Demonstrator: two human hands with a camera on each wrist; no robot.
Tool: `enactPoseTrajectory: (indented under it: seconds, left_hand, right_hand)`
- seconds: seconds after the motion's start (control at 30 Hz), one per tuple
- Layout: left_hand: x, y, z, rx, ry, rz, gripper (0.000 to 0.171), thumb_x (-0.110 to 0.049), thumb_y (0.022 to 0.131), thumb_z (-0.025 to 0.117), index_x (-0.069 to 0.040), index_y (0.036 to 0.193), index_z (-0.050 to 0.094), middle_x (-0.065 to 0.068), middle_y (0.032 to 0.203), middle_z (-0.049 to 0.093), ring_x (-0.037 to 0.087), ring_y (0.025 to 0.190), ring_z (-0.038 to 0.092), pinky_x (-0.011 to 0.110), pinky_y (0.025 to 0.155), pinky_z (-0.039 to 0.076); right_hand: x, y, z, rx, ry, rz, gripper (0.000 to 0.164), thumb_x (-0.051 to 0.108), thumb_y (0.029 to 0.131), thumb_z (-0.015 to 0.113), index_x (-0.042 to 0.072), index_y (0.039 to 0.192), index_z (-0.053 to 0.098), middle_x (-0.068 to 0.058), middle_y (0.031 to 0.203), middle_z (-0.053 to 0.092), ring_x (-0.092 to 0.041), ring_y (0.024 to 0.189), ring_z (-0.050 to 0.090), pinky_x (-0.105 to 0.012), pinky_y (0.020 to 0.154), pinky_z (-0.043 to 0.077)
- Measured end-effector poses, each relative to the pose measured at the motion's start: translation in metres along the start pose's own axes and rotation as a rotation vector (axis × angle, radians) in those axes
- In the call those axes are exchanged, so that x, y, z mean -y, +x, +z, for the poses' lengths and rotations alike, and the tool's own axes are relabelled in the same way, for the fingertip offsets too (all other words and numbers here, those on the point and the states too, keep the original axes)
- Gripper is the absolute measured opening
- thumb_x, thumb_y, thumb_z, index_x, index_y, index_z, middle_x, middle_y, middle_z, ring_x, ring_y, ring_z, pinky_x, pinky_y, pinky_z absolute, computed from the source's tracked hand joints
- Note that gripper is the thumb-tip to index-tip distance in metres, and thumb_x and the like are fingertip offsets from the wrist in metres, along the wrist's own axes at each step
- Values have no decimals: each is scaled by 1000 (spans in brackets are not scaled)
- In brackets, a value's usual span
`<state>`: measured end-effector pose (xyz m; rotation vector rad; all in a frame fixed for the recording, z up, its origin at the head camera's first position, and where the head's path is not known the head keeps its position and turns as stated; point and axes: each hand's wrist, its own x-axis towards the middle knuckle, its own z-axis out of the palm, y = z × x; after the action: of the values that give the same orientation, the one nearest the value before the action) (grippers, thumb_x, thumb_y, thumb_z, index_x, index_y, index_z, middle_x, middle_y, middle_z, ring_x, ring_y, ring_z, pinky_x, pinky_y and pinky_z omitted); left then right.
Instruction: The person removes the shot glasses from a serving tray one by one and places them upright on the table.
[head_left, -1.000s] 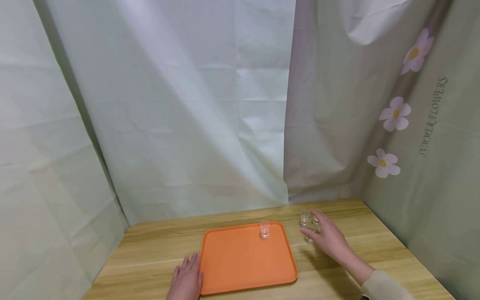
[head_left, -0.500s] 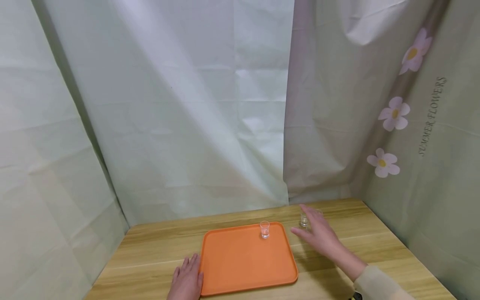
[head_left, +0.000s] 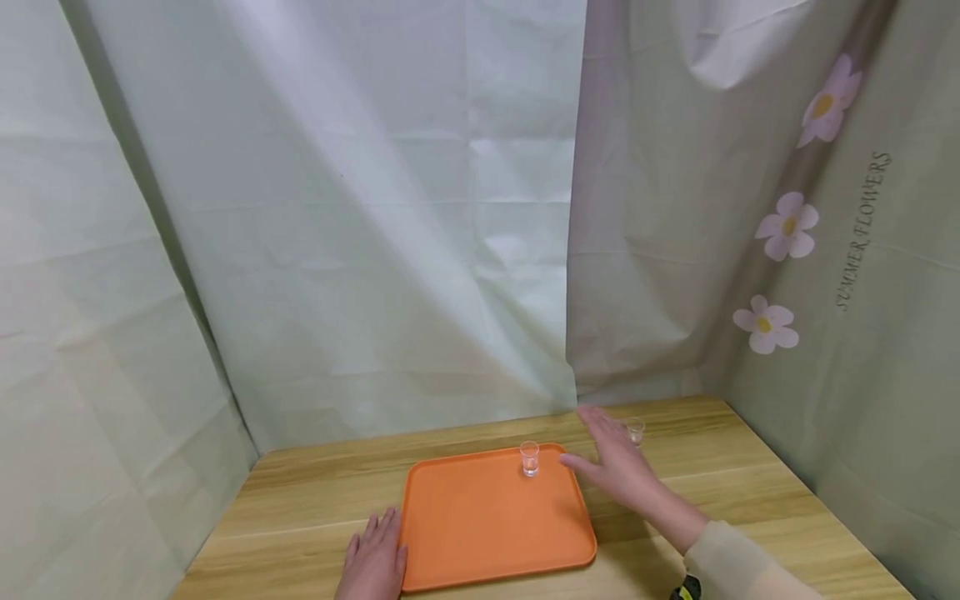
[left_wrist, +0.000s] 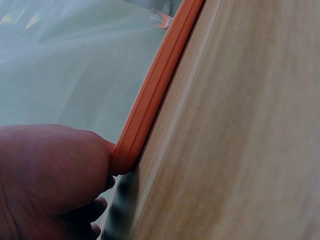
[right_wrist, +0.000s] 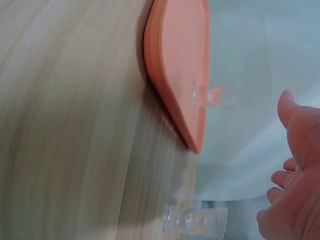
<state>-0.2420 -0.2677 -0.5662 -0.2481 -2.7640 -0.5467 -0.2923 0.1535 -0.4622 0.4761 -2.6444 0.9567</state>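
An orange tray [head_left: 495, 525] lies on the wooden table, and one small clear shot glass [head_left: 530, 459] stands on it near the far right corner. My left hand [head_left: 372, 557] rests flat with fingers extended along the tray's left edge, its thumb side against the rim [left_wrist: 150, 95]. Above the table by the tray's far right corner, my right hand [head_left: 618, 467] is spread, thumb apart from the fingers, holding nothing. Just behind it another shot glass [head_left: 636, 431] shows. In the right wrist view, clear glasses [right_wrist: 197, 221] overlap on the table below the hand; the head view hides some of them.
Pale curtains [head_left: 375, 250] hang close behind and on both sides of the table [head_left: 300, 492]. The right curtain carries printed flowers [head_left: 765, 325] and lettering. A dark band with yellow [head_left: 686, 588] sits at the right sleeve.
My right hand has moved left from above the group of glasses toward the tray, covering different glasses as it passes. The left hand, the tray and its glass have stayed in place.
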Motion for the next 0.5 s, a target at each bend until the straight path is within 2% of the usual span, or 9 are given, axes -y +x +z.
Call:
enactPoseTrajectory:
  seconds: [0.27, 0.4, 0.5]
  left_hand:
    - [-4, 0, -2, -2, -1, -2, 51, -8, 100, 73, 11, 146, 62, 32, 151, 61, 60, 143, 50, 83, 114, 34]
    - [-6, -2, -2, -6, -10, -1, 49, -7, 102, 70, 11, 147, 61, 32, 151, 60, 59, 143, 50, 82, 114, 34]
    - [-6, -2, -2, -7, -9, -3, 49, -7, 102, 69, 11, 147, 61, 32, 151, 60, 59, 143, 50, 82, 114, 34]
  right_hand:
    - [11, 8, 15, 43, 20, 9, 92, 47, 104, 77, 1, 172, 34, -23, 176, 33, -50, 162, 28, -71, 130, 20]
    - [16, 11, 22, 68, 37, 29, 96, 50, 103, 78, 5, 174, 31, -20, 178, 29, -50, 162, 27, -72, 128, 23]
    - [20, 13, 28, 73, 46, 24, 94, 46, 102, 80, 5, 173, 33, -20, 178, 31, -51, 162, 28, -72, 127, 26]
